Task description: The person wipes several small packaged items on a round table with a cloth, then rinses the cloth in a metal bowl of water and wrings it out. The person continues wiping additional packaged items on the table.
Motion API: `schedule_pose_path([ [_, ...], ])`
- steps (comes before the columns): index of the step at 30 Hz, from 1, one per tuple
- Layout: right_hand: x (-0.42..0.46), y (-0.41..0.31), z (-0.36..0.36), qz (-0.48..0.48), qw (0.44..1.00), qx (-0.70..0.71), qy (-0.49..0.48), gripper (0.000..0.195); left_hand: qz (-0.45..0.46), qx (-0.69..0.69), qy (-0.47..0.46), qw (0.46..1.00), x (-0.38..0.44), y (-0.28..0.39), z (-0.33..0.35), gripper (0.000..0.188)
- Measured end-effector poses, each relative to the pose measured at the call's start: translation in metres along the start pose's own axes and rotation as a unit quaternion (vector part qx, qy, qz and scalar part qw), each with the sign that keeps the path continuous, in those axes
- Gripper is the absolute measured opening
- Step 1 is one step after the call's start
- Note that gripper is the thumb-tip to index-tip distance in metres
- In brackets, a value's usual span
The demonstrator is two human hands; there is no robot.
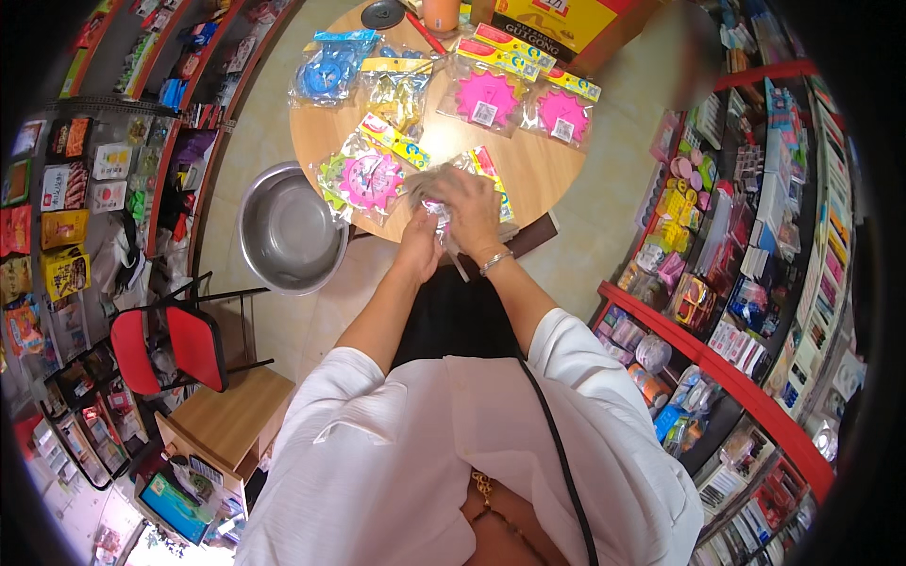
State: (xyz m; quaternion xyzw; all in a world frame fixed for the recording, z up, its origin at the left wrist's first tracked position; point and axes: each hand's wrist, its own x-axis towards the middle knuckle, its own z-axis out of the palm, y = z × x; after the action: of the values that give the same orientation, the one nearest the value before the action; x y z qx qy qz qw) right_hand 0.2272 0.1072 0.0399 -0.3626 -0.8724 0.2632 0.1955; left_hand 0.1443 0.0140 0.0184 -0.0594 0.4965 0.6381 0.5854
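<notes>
At the near edge of a round wooden table (pixel 541 170), my left hand (pixel 422 244) pinches a clear plastic packet (pixel 440 212) with something pink inside. Over the same packet lies my right hand (pixel 468 205), its fingers curled and blurred by motion, so their grip is unclear. A yellow-and-red header card (pixel 492 180) shows just beyond the right hand; the hands hide much of what lies around it. Left of my hands rests a bagged pink toy clock (pixel 371 180) with a scalloped rim, overlapping a green one (pixel 333 180).
Farther back lie bagged pink pieces (pixel 487 99), a yellow packet (pixel 395 95) and a blue packet (pixel 325 74). A cardboard box (pixel 566 28) stands behind them. A metal basin (pixel 294 226) sits left of the table, near a red-padded chair (pixel 195 347). Stocked shelves (pixel 715 354) line both sides.
</notes>
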Motion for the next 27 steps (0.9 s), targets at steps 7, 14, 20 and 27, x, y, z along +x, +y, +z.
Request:
schedule_pose_path([
  [7,0.038,0.048,-0.018,0.031,0.990,-0.140,-0.014,0.039,-0.046,0.000,-0.004,0.999,-0.007,0.014,0.015,0.035],
  [14,0.050,0.024,-0.030,0.157,0.977,-0.099,-0.101,0.046,-0.025,-0.020,0.049,0.998,-0.006,0.012,0.028,0.032],
  [20,-0.012,0.039,-0.049,0.115,0.981,-0.129,-0.092,0.047,-0.015,-0.055,0.070,0.996,-0.001,0.003,0.031,0.029],
  [27,-0.069,0.032,-0.049,0.087,0.976,-0.188,-0.061,0.043,0.000,-0.052,0.083,0.995,0.006,-0.005,0.029,0.029],
])
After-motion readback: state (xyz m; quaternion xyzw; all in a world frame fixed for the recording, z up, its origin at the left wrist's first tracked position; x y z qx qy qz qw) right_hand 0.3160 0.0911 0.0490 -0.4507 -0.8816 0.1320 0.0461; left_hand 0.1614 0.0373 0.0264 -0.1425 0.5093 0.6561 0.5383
